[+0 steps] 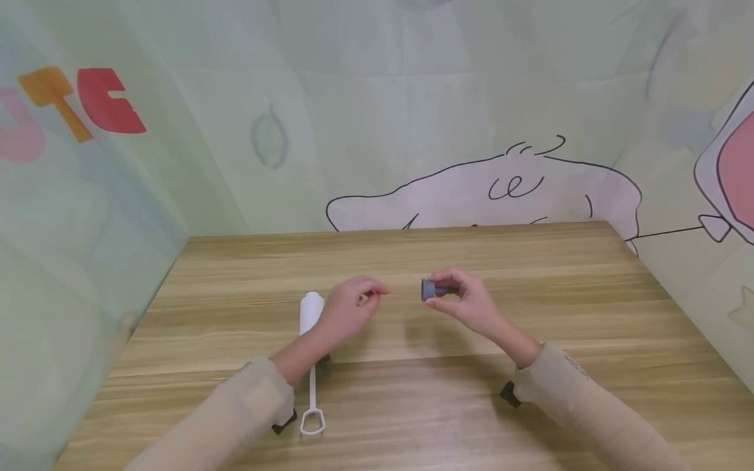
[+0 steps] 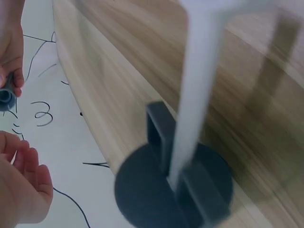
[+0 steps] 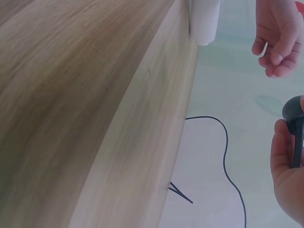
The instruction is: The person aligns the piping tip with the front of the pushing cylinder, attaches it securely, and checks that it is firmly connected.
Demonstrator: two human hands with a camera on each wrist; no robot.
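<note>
My right hand [image 1: 468,304] pinches a dark grey funnel-shaped piece [image 1: 429,290] by its narrow stem, with the wide hollow end turned to the left, above the table. Facing it across a small gap is my left hand [image 1: 352,304], its fingers loosely bent and the thumb near the index finger; no held thing stands out clearly. Below the left forearm lies a white tube [image 1: 310,313] with a thin rod and a loop handle [image 1: 313,422]. Its dark grey end cap with two raised wings [image 2: 161,137] shows in the left wrist view, partly hidden by the white rod [image 2: 197,85].
The wood-grain table [image 1: 424,405] extends under both arms to its back edge. A pale cloth backdrop [image 1: 377,118] with cartoon drawings hangs behind and beside it. Dark wrist-worn pieces [image 1: 510,394] sit beneath the beige sleeves [image 1: 589,405].
</note>
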